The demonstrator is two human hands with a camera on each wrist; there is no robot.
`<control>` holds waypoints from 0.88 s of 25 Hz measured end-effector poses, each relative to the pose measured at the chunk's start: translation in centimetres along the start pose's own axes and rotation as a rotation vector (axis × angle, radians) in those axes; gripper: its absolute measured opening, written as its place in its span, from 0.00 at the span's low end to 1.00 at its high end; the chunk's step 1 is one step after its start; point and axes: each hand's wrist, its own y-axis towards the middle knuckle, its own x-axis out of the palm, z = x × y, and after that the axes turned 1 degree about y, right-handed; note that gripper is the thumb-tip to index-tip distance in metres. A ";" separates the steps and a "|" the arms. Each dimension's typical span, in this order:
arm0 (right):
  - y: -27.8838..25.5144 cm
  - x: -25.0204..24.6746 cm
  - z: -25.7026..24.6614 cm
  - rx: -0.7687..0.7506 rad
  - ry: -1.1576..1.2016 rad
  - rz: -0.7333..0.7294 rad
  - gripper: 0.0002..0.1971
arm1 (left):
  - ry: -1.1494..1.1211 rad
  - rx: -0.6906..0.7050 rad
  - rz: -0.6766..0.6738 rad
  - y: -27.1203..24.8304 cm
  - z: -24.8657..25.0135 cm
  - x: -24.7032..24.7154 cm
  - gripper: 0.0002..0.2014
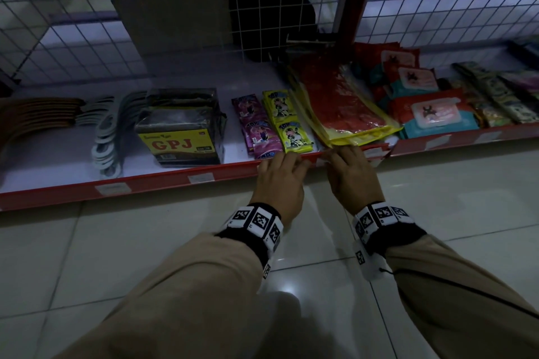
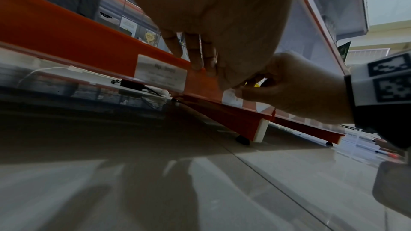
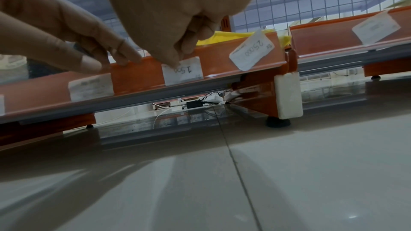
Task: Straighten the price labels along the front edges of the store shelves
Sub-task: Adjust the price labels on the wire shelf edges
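Observation:
The red front rail (image 1: 163, 181) of the bottom shelf carries several white price labels. My right hand (image 1: 335, 156) pinches the top edge of the label marked 1500 (image 3: 186, 75), which sits nearly level in the rail. My left hand (image 1: 291, 159) lies just left of it, its straight fingers (image 3: 124, 57) resting on the rail's top edge. To the right, the label marked 25000 (image 3: 251, 52) hangs tilted. In the left wrist view, a level label (image 2: 160, 73) sits left of my left hand (image 2: 198, 64).
Sachet strips (image 1: 280, 122), a yellow-edged red packet (image 1: 344, 108), a GPJ pack (image 1: 180, 131) and hangers (image 1: 108, 131) lie on the shelf. The neighbouring shelf rail (image 3: 333, 36) holds another tilted label (image 3: 375, 27). Glossy tiled floor (image 1: 145, 256) spreads below.

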 end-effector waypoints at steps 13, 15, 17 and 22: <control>0.8 -0.9 -0.3 0.088 0.132 -0.036 0.07 | -0.068 -0.015 0.006 0.1 -0.1 0.5 0.26; 1.2 -1.1 -0.5 0.176 0.320 0.016 0.08 | -0.104 -0.018 -0.010 0.3 -0.1 0.3 0.25; 1.7 -1.4 -0.8 0.306 0.575 0.082 0.07 | -0.186 -0.041 0.000 0.6 -0.1 0.0 0.22; 2.2 -1.4 -1.8 0.542 1.024 0.025 0.09 | -0.486 -0.194 0.091 1.4 -0.1 0.1 0.19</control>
